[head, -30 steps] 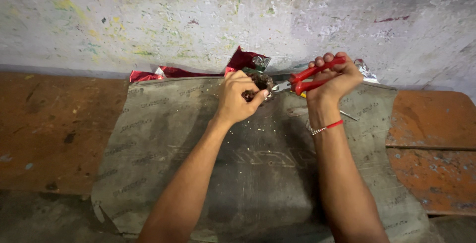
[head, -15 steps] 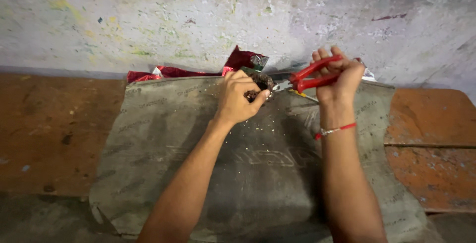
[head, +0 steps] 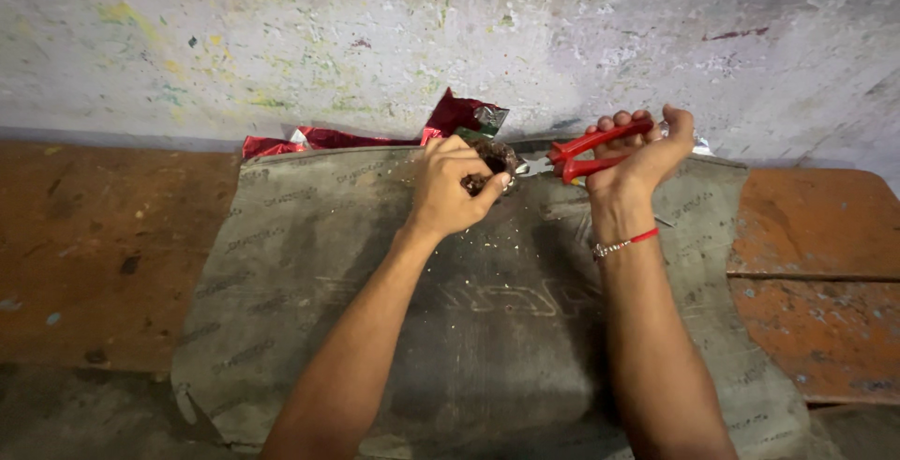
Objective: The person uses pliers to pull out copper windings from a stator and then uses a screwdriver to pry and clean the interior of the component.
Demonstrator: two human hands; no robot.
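My left hand (head: 452, 186) grips a small dark, rough lump (head: 494, 155) near the far edge of a grey woven sack (head: 309, 282). My right hand (head: 639, 154) squeezes the red handles of a pair of pliers (head: 586, 152), whose metal jaws reach left to the lump. A red thread and a thin bracelet circle my right wrist (head: 623, 244). Small crumbs lie scattered on the sack below the lump.
Crumpled red foil wrappers (head: 375, 132) lie at the sack's far edge against a stained, paint-flecked wall (head: 375, 38). Orange-brown worn floor (head: 84, 235) flanks the sack on both sides, with a seam in the right slab (head: 816, 277).
Both hands stay at the lump. My right hand has shifted slightly right and its grip on the red handles has changed; the view has drifted a little.
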